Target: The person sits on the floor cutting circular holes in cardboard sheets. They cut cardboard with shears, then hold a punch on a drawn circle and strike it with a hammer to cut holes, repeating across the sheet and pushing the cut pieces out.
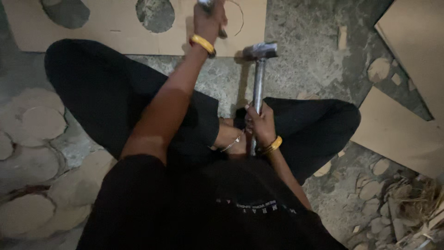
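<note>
I sit cross-legged on the floor in black clothes. My left hand (209, 19), with a yellow bangle at the wrist, is stretched forward and closed around a metal tool (206, 4) held upright against a brown board (120, 34). The board has round holes cut out of it, and a curved cut line shows beside the tool. My right hand (260, 126), also wearing a bangle, grips the metal handle of a hammer (259, 52). The hammer's head rests near the board's front edge, just right of my left hand.
Several cut round discs (42, 122) lie stacked on the floor at my left. More brown boards (397, 132) lean at the right. Small offcuts and scraps (377, 190) litter the grey floor at the lower right.
</note>
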Tool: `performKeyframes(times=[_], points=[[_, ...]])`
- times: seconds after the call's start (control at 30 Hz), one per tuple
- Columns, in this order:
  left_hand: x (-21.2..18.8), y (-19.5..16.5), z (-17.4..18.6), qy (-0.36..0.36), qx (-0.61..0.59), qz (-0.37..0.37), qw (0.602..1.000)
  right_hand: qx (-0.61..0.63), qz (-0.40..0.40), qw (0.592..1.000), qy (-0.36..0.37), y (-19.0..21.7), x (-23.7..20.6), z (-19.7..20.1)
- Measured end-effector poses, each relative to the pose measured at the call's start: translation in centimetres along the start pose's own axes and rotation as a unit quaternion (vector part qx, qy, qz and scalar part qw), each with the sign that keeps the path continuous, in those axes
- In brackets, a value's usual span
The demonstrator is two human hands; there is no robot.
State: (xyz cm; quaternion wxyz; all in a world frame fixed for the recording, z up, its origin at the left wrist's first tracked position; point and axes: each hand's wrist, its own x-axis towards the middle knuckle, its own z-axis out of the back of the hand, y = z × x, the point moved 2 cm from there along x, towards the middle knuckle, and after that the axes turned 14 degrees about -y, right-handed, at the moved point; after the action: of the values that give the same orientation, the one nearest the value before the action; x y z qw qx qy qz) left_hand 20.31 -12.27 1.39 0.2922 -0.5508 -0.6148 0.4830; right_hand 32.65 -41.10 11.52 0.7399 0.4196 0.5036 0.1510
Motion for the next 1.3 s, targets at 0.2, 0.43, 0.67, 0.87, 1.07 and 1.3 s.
performKeyframes(times=[0.2,0.43,0.67,0.87,1.07,1.3], points=[[-4.5,0.0,-2.2,-0.023,0.167,-0.197,0.966,-0.116,0.420,0.876,-0.208,11.6,0.5,6.7],[-6.5,-0.4,-3.1,-0.007,0.238,-0.163,0.957,-0.076,0.657,0.629,-0.410,22.7,-4.3,8.0],[-6.1,0.4,-2.8,-0.013,0.224,-0.300,0.927,-0.268,0.262,0.926,-0.041,7.9,-2.7,-1.4],[-1.6,-0.1,-2.6,0.058,0.236,-0.220,0.945,0.104,-0.090,0.988,0.065,2.4,-1.1,1.5],[0.7,-0.8,-1.7,0.076,-0.087,0.039,0.993,0.242,-0.247,0.924,0.164,-0.5,2.0,1.2],[-0.4,-1.1,-1.7,0.040,-0.142,0.084,0.986,0.194,-0.212,0.952,0.103,-1.3,1.2,1.1]])
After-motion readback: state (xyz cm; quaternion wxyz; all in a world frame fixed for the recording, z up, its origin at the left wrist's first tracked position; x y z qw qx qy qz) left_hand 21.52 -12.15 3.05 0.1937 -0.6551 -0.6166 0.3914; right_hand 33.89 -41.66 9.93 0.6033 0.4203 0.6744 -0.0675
